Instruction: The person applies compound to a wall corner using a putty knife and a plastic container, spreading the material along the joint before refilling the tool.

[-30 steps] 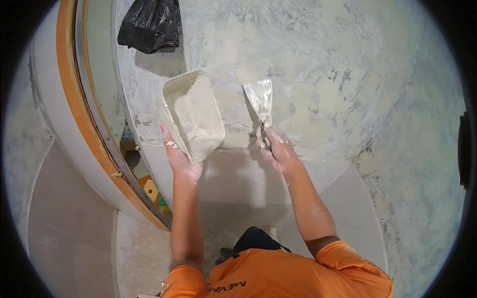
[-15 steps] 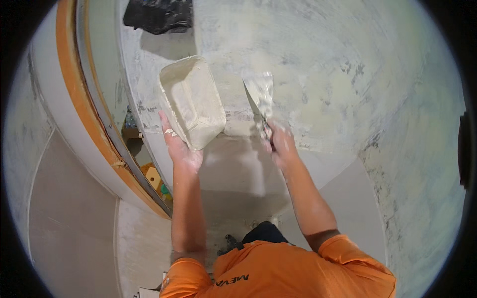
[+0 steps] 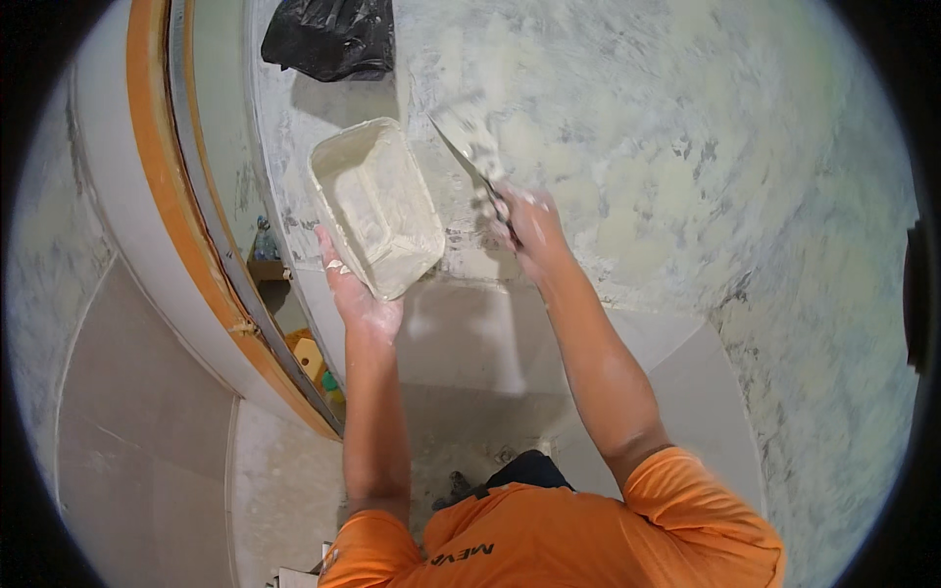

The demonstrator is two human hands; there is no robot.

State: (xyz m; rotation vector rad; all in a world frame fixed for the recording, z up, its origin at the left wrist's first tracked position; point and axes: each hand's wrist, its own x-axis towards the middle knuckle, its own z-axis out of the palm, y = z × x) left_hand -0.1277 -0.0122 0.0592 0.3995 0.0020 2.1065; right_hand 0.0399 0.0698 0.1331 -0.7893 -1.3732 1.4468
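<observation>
My left hand (image 3: 361, 294) holds up a cream plastic tub (image 3: 426, 211), its fingers curled round the near left side and under the base. The tub tilts with its mouth facing me, and smeared pale filler coats its walls. In my right hand (image 3: 524, 227) is a putty knife (image 3: 469, 157), gripped by the handle with the blade pointing up and left, just right of the tub's rim and apart from it. The blade is a little blurred and carries pale smears. White filler speckles both hands. Before them stands a wall (image 3: 608, 167) patched with pale filler.
A black plastic bag (image 3: 333, 39) hangs at the upper left of the wall. An orange-edged door frame (image 3: 167, 176) runs down the left side, with a bottle (image 3: 264, 238) and other small items beyond it. Smooth grey panels (image 3: 461, 338) line the lower wall.
My right hand has moved up and left with the putty knife, whose blade now leans further left toward the tub. The left hand and tub stay nearly where they were.
</observation>
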